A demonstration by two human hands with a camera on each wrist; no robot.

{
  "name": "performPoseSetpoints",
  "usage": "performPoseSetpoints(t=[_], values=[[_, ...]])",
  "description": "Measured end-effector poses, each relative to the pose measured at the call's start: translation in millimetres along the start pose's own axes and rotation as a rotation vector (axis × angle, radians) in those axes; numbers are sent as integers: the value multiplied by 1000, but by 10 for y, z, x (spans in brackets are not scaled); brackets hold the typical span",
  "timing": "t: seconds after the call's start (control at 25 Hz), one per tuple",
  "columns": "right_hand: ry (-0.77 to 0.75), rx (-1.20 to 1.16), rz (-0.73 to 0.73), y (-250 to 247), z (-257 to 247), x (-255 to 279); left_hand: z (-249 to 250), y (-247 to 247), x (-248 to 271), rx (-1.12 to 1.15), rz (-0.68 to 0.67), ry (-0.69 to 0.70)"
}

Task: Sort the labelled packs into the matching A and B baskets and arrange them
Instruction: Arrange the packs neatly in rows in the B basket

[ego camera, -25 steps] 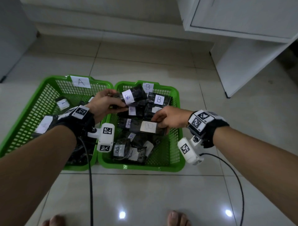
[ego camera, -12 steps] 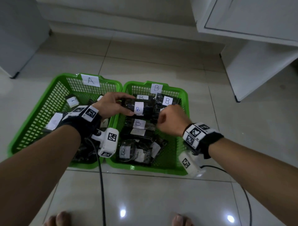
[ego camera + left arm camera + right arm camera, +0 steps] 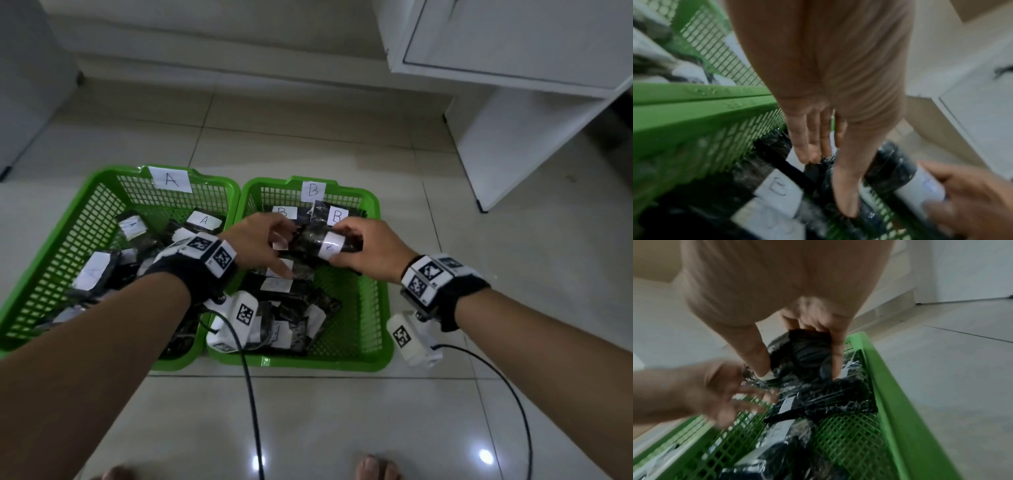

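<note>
Packs look mostly sorted already: A-labelled ones in the A basket (image 3: pixel 68 240), B ones in the B basket (image 3: pixel 380 274). Right hand (image 3: pixel 370 250) grips one pack (image 3: pixel 322 241) above B; left hand (image 3: pixel 257 243) has loose, spread fingers. Tidying remains, I'd guess.

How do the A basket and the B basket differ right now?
The A basket carries an A tag and holds A-labelled packs; the B basket carries a B tag and holds B-labelled ones. Both hands work over the B basket, none over the A basket. Both are green mesh baskets, side by side on the tiles.
</note>
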State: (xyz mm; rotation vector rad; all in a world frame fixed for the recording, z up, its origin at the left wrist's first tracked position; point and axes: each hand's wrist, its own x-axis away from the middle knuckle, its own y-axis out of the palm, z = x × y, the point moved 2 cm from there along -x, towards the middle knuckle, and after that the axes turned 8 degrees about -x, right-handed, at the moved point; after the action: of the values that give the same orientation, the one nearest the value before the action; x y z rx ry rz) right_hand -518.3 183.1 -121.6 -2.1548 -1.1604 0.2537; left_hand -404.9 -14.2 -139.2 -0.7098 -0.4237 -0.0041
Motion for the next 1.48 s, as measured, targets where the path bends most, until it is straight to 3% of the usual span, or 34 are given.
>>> performPoseSetpoints(t=[0.12, 0.24, 0.36, 0.68, 0.96, 1.12, 1.32, 1.48], values=[[200, -181, -38, -71, 179, -11, -134, 199, -15, -570, -162, 5], [235, -226, -83, -14, 241, -4, -146, 353, -24, -760, -209, 54], [244, -237, -132, 42, 266, 13, -171, 431, -13, -929, -159, 50], [293, -400, -69, -39, 312, -46, -127, 437, 16, -886, -175, 46], [294, -433, -62, -62, 324, -42, -35, 405, 61, -525, -214, 138], [293, -422, -56, -62, 334, -37, 86, 462, 44, -230, -225, -17], [225, -322, 24, -37, 368, -50, 221, 860, -64, -660, -242, -59], [202, -312, 62, -67, 421, -55, 192, 960, -147, -597, -232, -62]])
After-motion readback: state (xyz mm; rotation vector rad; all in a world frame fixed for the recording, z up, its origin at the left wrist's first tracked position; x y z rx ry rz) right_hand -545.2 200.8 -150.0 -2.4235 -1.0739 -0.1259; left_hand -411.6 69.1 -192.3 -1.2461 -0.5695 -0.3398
